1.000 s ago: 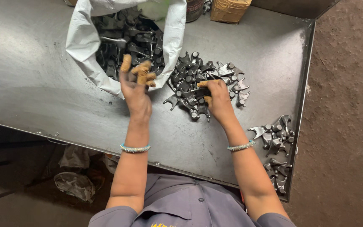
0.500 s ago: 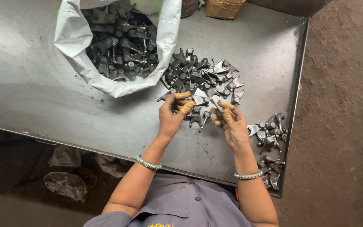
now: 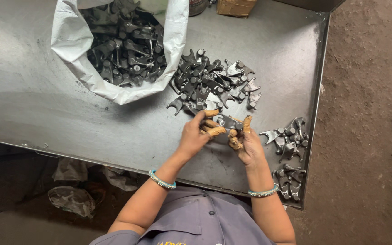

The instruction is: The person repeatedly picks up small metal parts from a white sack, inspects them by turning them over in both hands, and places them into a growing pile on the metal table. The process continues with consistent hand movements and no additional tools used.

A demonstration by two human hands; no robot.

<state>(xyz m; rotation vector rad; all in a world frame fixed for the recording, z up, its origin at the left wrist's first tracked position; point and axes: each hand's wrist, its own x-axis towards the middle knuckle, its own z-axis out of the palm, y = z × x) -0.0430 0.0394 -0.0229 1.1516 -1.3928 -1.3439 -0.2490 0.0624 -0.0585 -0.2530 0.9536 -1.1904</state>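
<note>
Gripping one dark forged metal part (image 3: 227,122) between them, the left hand (image 3: 195,135) and right hand (image 3: 247,144) meet above the tabletop (image 3: 37,100) near its front edge. The loose pile of parts (image 3: 214,84) lies just behind; a white sack (image 3: 114,88) sits toward the back edge.
</note>
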